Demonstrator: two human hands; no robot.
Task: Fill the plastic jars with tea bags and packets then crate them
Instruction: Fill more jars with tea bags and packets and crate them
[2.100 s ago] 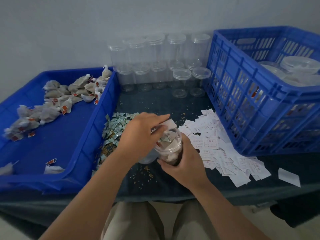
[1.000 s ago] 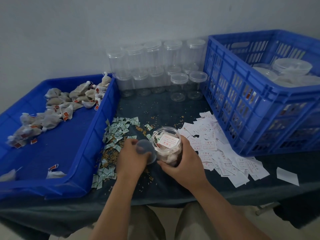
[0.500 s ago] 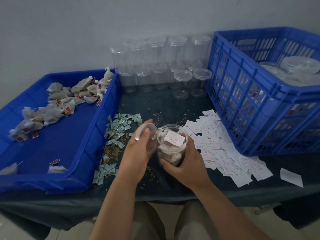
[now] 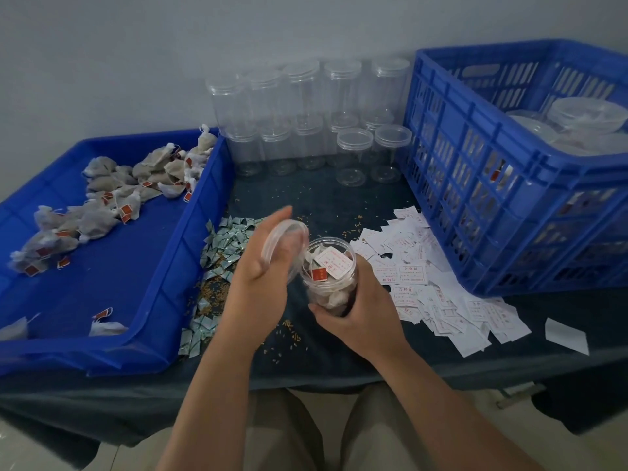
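Clear plastic jar [image 4: 331, 280], left of the blue crate [image 4: 475, 185]: packed, paper slip [image 4: 334, 263] on top, uncapped. Right hand [image 4: 363, 314] grips it; left hand [image 4: 261, 277] holds the lid [image 4: 283, 246] beside its mouth. Several capped jars [image 4: 584, 120] already crated; many empties [image 4: 306, 120] left of crate.

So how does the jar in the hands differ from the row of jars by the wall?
The held jar is packed with tea bags and a paper slip; the row of jars is empty. The held jar is open, its lid in the left hand; those are lidded. The right hand grips it; they stand untouched. Both are clear plastic.
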